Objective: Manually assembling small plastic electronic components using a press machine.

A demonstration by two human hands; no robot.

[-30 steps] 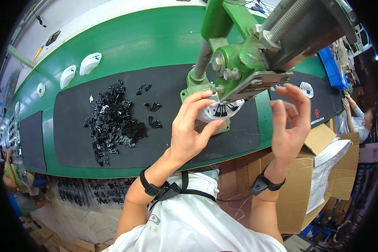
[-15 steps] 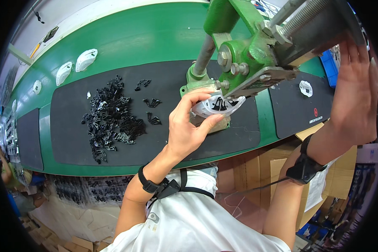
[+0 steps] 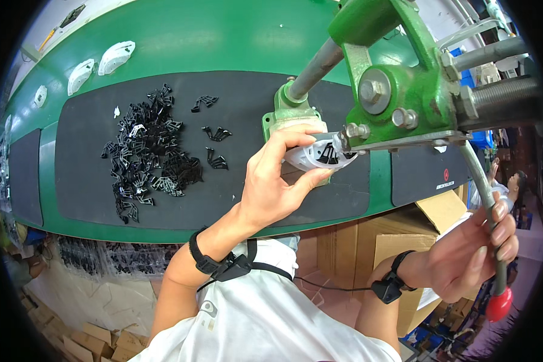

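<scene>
My left hand (image 3: 274, 184) pinches a curved white plastic shell (image 3: 304, 158) between thumb and fingers. Inside the shell sits a black plastic clip (image 3: 328, 155). The shell is under the head of a green hand press (image 3: 398, 84), whose lower end partly covers it. My right hand (image 3: 464, 256) has its fingers curled round the press's grey metal lever (image 3: 479, 172), above the red knob (image 3: 499, 304) at its end. Left of my left hand, a heap of black clips (image 3: 148, 151) lies on the dark mat (image 3: 253, 108).
Several white shells (image 3: 116, 57) lie on the green table (image 3: 223, 39) at the far left. A few black clips (image 3: 216, 134) lie apart from the heap. Open cardboard boxes (image 3: 398, 232) stand below the table's right edge. Another person (image 3: 508, 184) is at the far right.
My right hand has come down from beside the press and is now on the lever, which has swung down into view. My left hand still holds the shell under the press.
</scene>
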